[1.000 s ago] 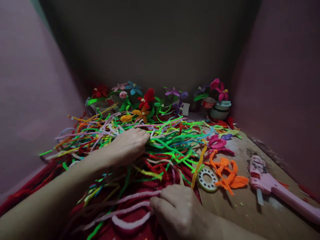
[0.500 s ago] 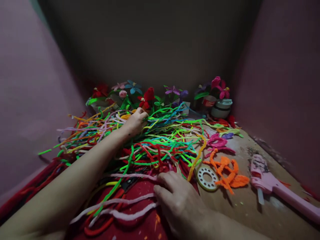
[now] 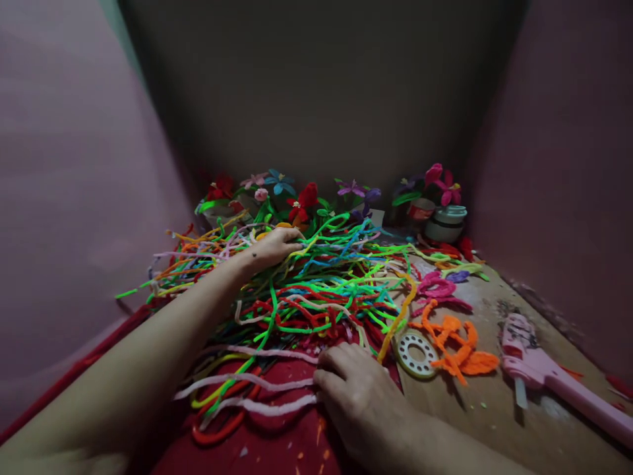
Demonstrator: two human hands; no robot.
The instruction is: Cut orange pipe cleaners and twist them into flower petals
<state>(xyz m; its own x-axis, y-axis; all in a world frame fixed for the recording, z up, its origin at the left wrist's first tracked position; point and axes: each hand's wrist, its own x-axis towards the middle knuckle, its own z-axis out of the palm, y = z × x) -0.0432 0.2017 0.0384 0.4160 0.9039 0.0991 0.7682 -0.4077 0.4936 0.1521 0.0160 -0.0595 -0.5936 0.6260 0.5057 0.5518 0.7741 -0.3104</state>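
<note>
My left hand [image 3: 277, 247] reaches over the far side of a large heap of coloured pipe cleaners [image 3: 341, 293]. Its fingers stretch out to the right among green and yellow stems, slightly apart, their tips partly hidden. Closer to me, my right hand [image 3: 359, 389] is closed on the right ends of several pale pink pipe cleaners [image 3: 267, 408], which trail leftward over a dark red cloth [image 3: 287, 442]. Beneath them lie a red pipe cleaner [image 3: 217, 439] bent into a loop and a long green one [image 3: 262, 343].
On the brown board at right lie a white ring-shaped spool [image 3: 417, 354], bent orange pipe cleaners [image 3: 457, 349], pink loops [image 3: 436, 285] and a pink glue gun [image 3: 537, 369]. Pipe-cleaner flowers [image 3: 304, 203] and a pale jar [image 3: 446, 223] line the back. Pinkish walls [image 3: 64, 165] flank both sides.
The view has shifted, so the scene sits slightly farther right and lower. My left hand's fingers have straightened from a more curled pose. My right hand keeps its hold on the pale pink pipe cleaners.
</note>
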